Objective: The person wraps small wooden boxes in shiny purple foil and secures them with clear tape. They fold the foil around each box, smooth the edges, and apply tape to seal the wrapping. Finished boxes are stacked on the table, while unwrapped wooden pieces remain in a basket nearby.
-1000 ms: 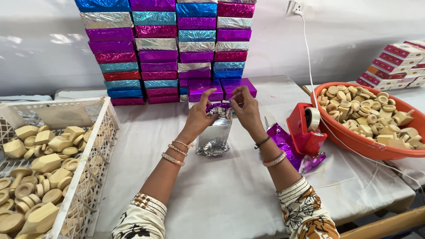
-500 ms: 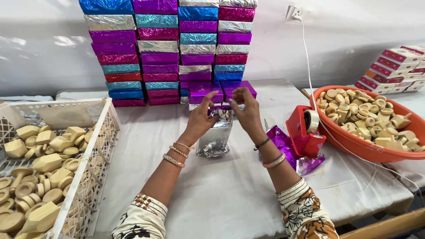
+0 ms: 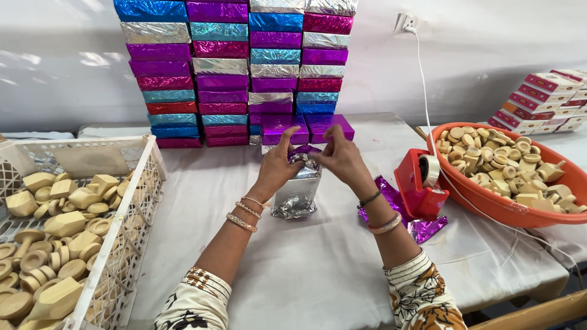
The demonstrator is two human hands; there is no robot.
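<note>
Both hands pinching the top of one silver foil-wrapped box, mid-table.

We note the left hand (image 3: 276, 166) and right hand (image 3: 340, 156) closed together on the upper end of a single silver foil parcel (image 3: 298, 192), fingers clamped on the crimped foil; the parcel stands upright on the white table (image 3: 318, 269), roughly at its centre. Three bangles show on the left wrist, two bands on the right. Just right of the parcel lie loose purple foil sheets (image 3: 422, 227), count unclear, touching one red tape dispenser (image 3: 417, 186). Beyond it, at the right edge, one orange basin (image 3: 489, 205) holds many pale wooden pieces. At the left edge, one white lattice crate (image 3: 131, 211) holds more such pieces. Along the far edge, four columns of foil-wrapped boxes (image 3: 226, 67) are stacked against the wall. Red-and-white cartons (image 3: 544, 98) sit stacked at far right.
</note>
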